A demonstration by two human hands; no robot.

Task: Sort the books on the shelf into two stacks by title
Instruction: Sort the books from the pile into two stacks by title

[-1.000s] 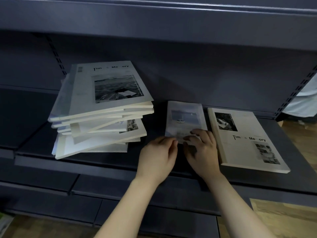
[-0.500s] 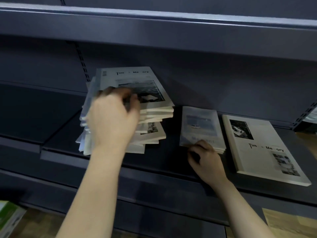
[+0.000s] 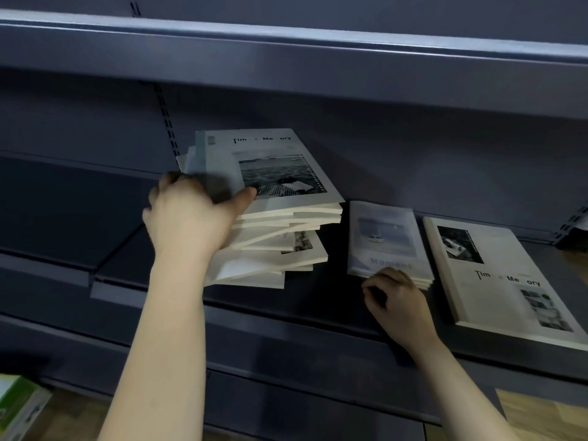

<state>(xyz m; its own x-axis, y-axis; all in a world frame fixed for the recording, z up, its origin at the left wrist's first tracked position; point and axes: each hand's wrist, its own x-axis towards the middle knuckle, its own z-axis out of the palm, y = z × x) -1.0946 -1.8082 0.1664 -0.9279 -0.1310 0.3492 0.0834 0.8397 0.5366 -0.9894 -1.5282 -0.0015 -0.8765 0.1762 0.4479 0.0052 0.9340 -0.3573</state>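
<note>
Dark blue-grey metal shelving fills the view, and the upper shelf juts out over the shelf that carries the books. A slotted upright runs down the back panel just beyond the left hand.

That hand is clamped on the top book of the untidy pile. Its thumb lies on the pale cover beside the black-and-white photo, and its fingers curl round the book's far left edge. The cover reads something like "Time Memory". Below the hand the pile's books lie fanned and skewed, corners sticking out towards the forearm.

To the right of this hand, apart from the pile, lies the small Moment stack, a few thin books with a bluish cover. The right hand sits at the stack's near edge, fingers curled, tips touching the stack. I cannot tell whether it actually grips the stack or only touches it.

Just right of the right hand lies a single larger book with the same "Time Memory" title, flat on the shelf, close beside the Moment stack. Beyond it a shelf bracket shows at the picture's edge.

Below the left forearm a green-and-white box stands on the wooden floor.
</note>
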